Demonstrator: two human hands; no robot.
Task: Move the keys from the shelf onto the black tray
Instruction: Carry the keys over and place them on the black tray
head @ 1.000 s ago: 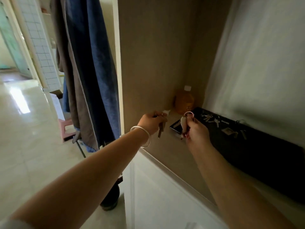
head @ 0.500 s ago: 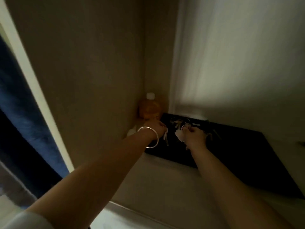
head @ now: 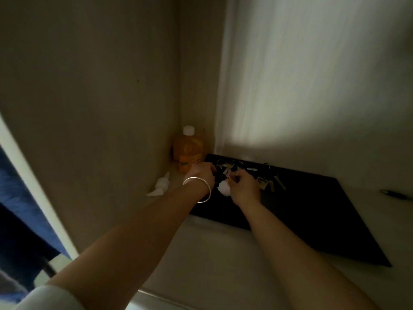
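A black tray (head: pixel 312 211) lies on the pale shelf (head: pixel 223 260) inside a dim alcove. Several keys (head: pixel 266 182) lie in a heap at the tray's far left corner. My left hand (head: pixel 202 173), with a silver bangle on the wrist, hovers over that corner, fingers curled; what it holds is hidden. My right hand (head: pixel 243 186) is just beside it over the tray, closed on a key bunch with a white fob (head: pixel 224 189) that hangs at the thumb side.
An orange bottle (head: pixel 188 153) with a white cap stands in the back corner, left of the tray. A white pump nozzle (head: pixel 159 185) lies on the shelf beside it. A dark pen-like object (head: pixel 395 194) rests at the far right. Blue cloth (head: pixel 20 211) hangs at left.
The view has swung from the hallway and hanging coats into the alcove. Both hands carried their keys from the shelf's left end over the tray's far left corner.
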